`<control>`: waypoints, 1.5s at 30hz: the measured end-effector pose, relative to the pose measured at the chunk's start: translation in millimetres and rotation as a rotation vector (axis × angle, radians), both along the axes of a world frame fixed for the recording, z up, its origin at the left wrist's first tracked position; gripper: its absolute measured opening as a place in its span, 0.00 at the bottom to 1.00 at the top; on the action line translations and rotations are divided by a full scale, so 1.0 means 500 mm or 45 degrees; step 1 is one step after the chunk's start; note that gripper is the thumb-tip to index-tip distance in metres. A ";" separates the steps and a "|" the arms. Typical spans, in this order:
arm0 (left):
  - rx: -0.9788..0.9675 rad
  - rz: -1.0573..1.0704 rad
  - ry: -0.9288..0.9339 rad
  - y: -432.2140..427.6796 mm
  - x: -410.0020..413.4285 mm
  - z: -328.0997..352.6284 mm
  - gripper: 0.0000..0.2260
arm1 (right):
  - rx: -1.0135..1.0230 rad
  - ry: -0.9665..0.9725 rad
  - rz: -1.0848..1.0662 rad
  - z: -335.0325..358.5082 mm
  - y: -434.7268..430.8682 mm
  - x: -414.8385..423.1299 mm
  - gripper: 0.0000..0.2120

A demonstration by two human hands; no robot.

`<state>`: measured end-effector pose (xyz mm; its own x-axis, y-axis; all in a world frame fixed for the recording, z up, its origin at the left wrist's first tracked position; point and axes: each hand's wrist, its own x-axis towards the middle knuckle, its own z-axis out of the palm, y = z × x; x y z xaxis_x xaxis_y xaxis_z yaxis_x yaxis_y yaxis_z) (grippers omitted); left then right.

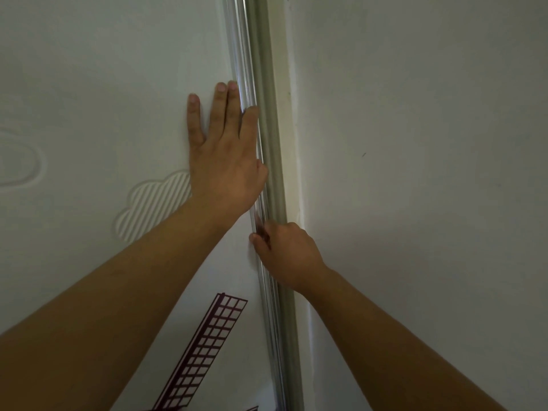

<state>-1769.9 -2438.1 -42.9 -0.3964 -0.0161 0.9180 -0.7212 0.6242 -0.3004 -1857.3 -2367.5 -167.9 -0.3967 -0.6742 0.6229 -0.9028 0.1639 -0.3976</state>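
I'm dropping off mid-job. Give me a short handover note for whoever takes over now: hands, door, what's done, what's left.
Left hand: open, pressed flat on the white door panel, fingers straight, right at its chrome edge.
Right hand: lower down, fingers curled round the chrome edge.
Position: the edge stands close beside the grey-green strip by the wall; whether they touch cannot be told.
Done: both hands are placed on the door.
Left: probably slide or press the panel home, then let go.
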 end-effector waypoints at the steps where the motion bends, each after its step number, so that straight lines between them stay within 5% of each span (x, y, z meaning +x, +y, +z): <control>1: -0.007 -0.012 -0.005 -0.001 0.002 -0.001 0.32 | 0.009 -0.019 -0.021 0.000 -0.002 0.004 0.15; 20: 0.006 -0.063 -0.057 0.005 0.024 -0.001 0.33 | 0.023 -0.060 -0.295 0.007 0.001 0.042 0.20; 37: 0.166 -0.198 -0.159 0.031 0.076 0.015 0.35 | 0.056 -0.184 -0.262 0.018 0.010 0.060 0.20; 45: 0.187 -0.158 -0.230 0.062 0.193 0.024 0.33 | -0.137 -0.249 -0.119 0.046 0.019 0.118 0.19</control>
